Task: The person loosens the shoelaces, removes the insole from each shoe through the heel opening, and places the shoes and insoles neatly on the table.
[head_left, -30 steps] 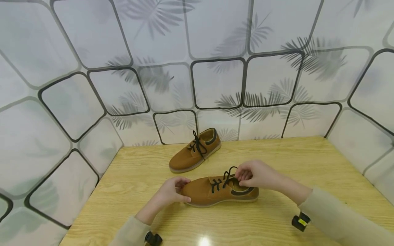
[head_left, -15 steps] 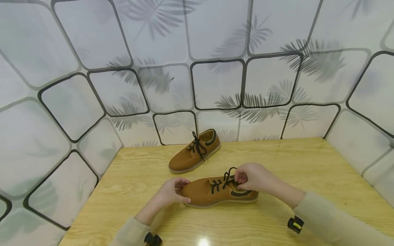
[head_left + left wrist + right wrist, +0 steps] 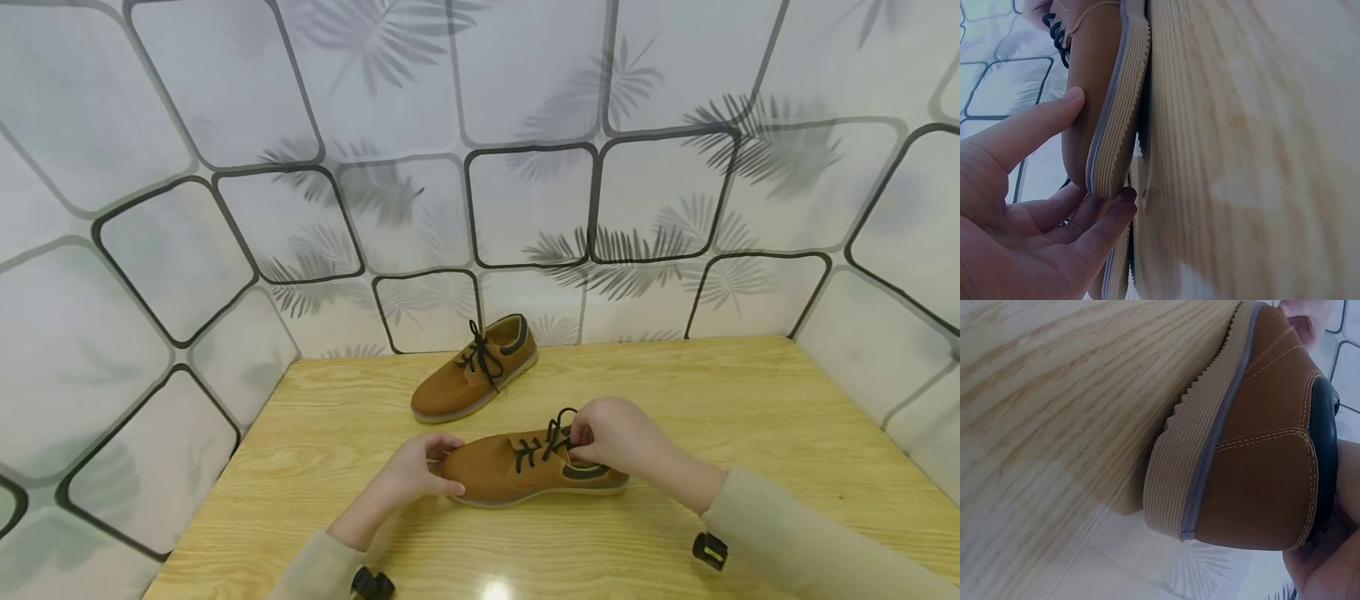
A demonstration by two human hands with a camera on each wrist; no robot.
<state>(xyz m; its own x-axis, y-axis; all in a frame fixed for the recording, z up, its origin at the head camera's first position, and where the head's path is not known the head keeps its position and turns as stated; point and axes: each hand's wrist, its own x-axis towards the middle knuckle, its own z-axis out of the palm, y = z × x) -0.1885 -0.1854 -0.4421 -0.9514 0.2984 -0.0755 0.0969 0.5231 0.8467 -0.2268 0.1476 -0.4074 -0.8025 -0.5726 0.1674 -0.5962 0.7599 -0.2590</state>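
A brown lace-up shoe with black laces and a ridged pale sole lies sole-down on the wooden table, toe to the left. Its toe is held by my left hand: the thumb presses one side of the upper and the fingers curl around the front by the sole. My right hand is over the shoe's opening, thumb and curled fingertips at the tongue behind the laces. In the right wrist view the heel covers most of those fingers; I cannot tell exactly what part they pinch.
A matching brown shoe, its black laces tied in a bow, stands farther back on the table. Patterned white panels with leaf prints rise behind the table and at both sides.
My right hand has shifted slightly left and farther into the shoe's opening, toward the tongue. The left hand and both shoes have stayed in place.
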